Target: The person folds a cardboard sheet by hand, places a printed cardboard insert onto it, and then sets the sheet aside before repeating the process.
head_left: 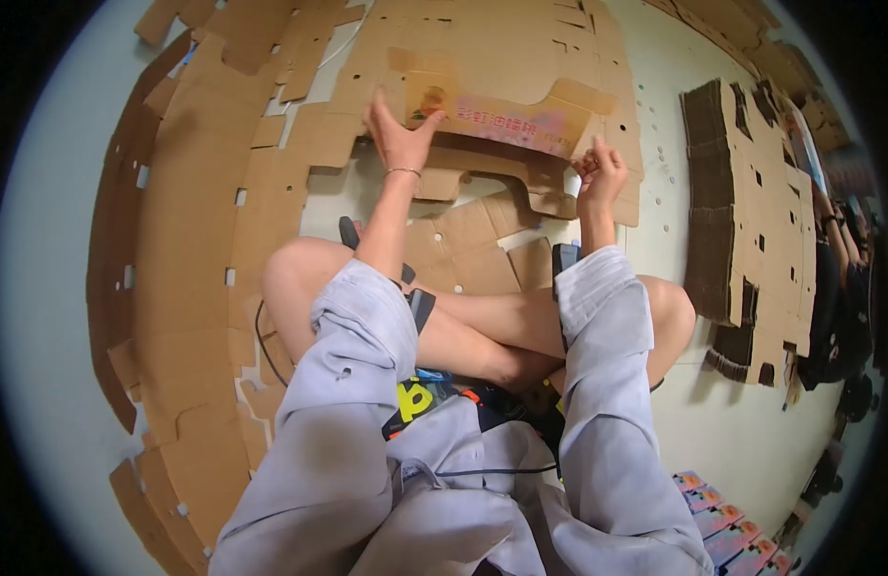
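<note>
A printed cardboard strip (506,123) with reddish characters and a fruit picture lies across brown cardboard sheets (482,38) in front of me. At its left end is my left hand (403,137), thumb and fingers spread apart, the thumb tip by the fruit picture. My right hand (600,171) is at the strip's right end, its fingers curled together near the edge; what they hold, if anything, is too small to make out. Below the strip, a cut-out cardboard piece (497,163) is partly hidden beneath it.
Large flattened cardboard (189,269) spreads over the left side. A stack of cut cardboard (751,221) stands at the right, with another person (842,298) beyond it. Colourful printed pieces (732,528) lie at the lower right. My crossed legs (492,336) are in the middle.
</note>
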Tool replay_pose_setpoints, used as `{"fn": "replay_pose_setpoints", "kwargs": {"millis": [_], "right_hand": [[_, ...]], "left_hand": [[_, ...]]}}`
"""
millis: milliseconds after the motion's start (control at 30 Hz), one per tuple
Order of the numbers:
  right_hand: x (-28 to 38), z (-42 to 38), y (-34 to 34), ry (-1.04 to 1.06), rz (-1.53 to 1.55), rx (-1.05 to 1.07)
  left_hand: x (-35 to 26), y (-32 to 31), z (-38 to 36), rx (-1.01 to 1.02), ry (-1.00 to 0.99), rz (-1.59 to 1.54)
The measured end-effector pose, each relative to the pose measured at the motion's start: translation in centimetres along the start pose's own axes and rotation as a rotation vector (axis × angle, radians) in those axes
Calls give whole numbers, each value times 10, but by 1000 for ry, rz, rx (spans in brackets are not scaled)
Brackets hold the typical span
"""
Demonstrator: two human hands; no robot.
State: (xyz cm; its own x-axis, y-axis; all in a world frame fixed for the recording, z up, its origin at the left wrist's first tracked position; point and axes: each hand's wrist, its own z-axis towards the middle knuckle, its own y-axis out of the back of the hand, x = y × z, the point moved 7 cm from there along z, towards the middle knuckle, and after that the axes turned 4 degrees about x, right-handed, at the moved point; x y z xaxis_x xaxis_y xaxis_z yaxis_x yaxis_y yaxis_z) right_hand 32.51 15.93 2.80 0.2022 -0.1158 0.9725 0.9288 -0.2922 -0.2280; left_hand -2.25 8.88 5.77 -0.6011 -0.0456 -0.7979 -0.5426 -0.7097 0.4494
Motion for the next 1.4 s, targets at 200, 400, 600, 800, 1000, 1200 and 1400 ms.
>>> {"fn": "replay_pose_setpoints", "kwargs": {"millis": [200, 400, 600, 800, 1000, 1200, 1400], "right_hand": [[-37, -18, 13, -590, 137, -230], [-28, -11, -33, -292, -42, 245], [-47, -9, -37, -216, 101, 417], [-28, -19, -36, -114, -373, 356], [-33, -8, -39, -89, -293, 493], [-83, 17, -23, -333, -446, 740], [-58, 9, -19, -220, -572, 438]], "left_hand": [[10, 2, 0, -2, 164, -432], [19, -40, -11, 450, 264, -558], [20, -36, -9, 378, 204, -253], [37, -37, -23, 408, 365, -432], [50, -48, -15, 582, 342, -416], [60, -50, -20, 822, 376, -250], [51, -52, -27, 658, 386, -360]]}}
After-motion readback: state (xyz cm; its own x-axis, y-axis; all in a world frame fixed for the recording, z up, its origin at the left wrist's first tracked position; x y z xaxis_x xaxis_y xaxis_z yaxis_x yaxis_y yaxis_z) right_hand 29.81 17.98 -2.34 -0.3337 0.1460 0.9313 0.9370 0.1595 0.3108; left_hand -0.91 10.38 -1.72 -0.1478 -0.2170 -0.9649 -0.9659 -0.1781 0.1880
